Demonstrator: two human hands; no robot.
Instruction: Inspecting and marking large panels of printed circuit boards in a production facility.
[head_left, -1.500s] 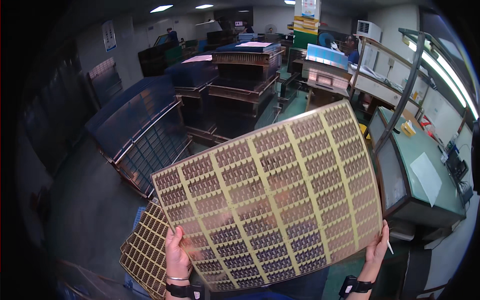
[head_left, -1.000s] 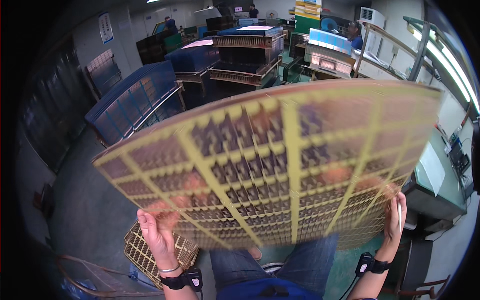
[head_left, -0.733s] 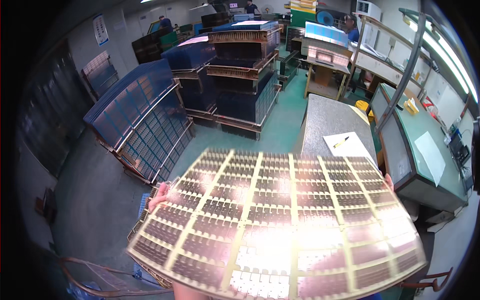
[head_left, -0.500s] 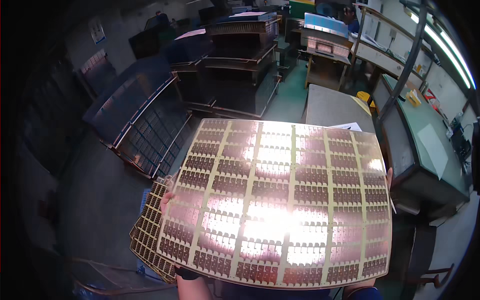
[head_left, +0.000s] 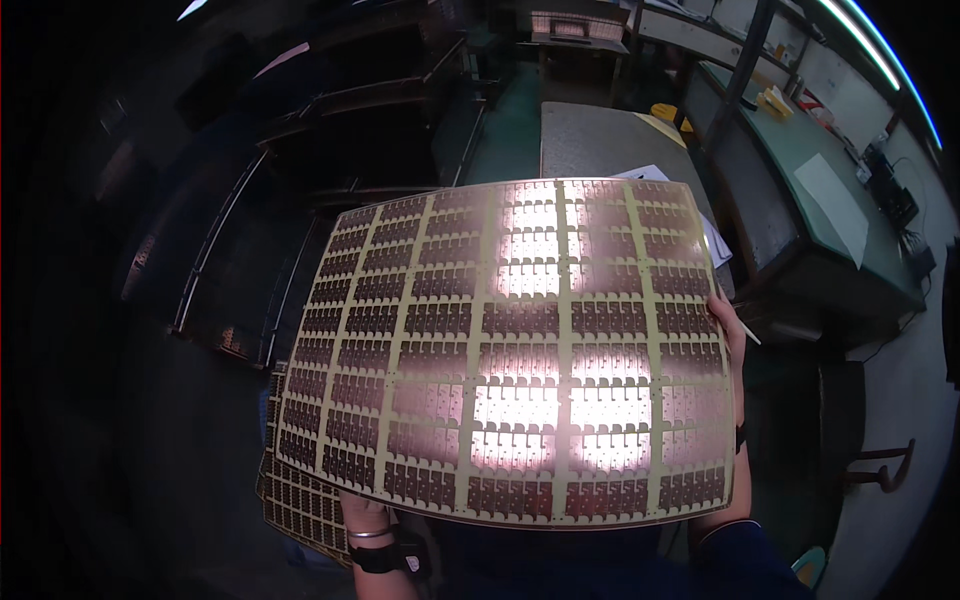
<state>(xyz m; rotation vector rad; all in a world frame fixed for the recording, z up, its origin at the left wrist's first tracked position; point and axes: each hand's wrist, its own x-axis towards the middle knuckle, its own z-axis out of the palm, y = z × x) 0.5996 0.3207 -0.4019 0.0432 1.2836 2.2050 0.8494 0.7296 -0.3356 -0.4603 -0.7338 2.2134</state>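
A large printed circuit board panel (head_left: pixel 520 350) hangs tilted in front of me, with rows of dark copper-toned units between pale yellow-green strips. Bright glare lies on its middle. My right hand (head_left: pixel 733 328) grips the panel's right edge, fingers curled round it. A thin pale stick, perhaps a pen (head_left: pixel 750 333), pokes out beside that hand. My left hand (head_left: pixel 364 512) supports the panel at its lower left edge; its fingers are hidden behind the board. Below and left, partly covered, lies a stack of similar panels (head_left: pixel 300 508).
A grey-topped table (head_left: pixel 590 135) stands ahead with papers (head_left: pixel 640 172) on it. Along the right runs a green-topped workbench (head_left: pixel 790 150) bearing a white sheet (head_left: pixel 835 210). Dark racks (head_left: pixel 350 130) fill the left side. A chair (head_left: pixel 885 470) is at the lower right.
The panel has shifted left and up in the view, and its glare patches have moved. My view has turned rightward and down. More of both hands and wrists now shows.
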